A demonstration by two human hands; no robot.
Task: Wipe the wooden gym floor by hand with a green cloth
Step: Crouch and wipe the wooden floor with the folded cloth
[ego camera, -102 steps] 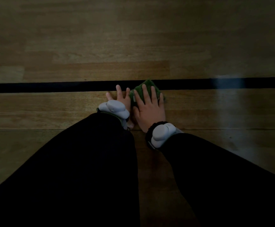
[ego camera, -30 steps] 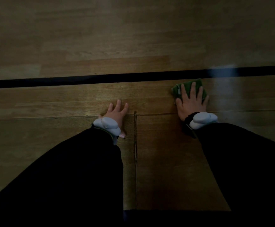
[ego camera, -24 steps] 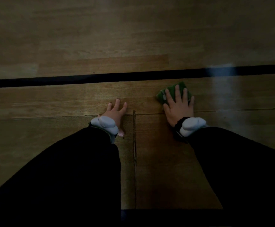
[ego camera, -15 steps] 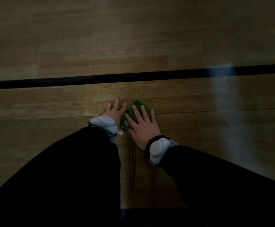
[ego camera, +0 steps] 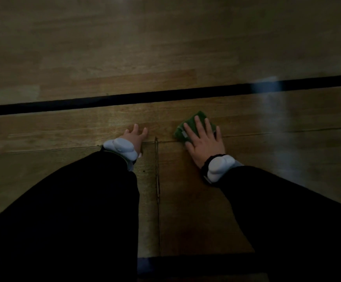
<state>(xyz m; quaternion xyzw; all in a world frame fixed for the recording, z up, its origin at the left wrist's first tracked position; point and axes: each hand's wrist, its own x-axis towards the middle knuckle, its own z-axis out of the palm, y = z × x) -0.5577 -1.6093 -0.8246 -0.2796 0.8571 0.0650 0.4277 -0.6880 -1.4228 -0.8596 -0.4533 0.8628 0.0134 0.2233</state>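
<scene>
A folded green cloth [ego camera: 188, 127] lies flat on the wooden gym floor [ego camera: 125, 58], just below the black court line. My right hand [ego camera: 203, 139] presses down on the cloth with its fingers spread, covering most of it. My left hand [ego camera: 135, 137] rests flat on the bare boards to the left, fingers apart, holding nothing. Both arms are in black sleeves with white wrist devices.
A black painted line [ego camera: 125, 99] crosses the floor from left to right ahead of my hands. A seam between boards [ego camera: 157, 180] runs toward me between my arms. A pale light reflection [ego camera: 273, 119] falls on the floor at right.
My right hand has slid the green cloth to the right, away from my left hand, after sweeping it leftward a moment before. My left hand has stayed planted.
</scene>
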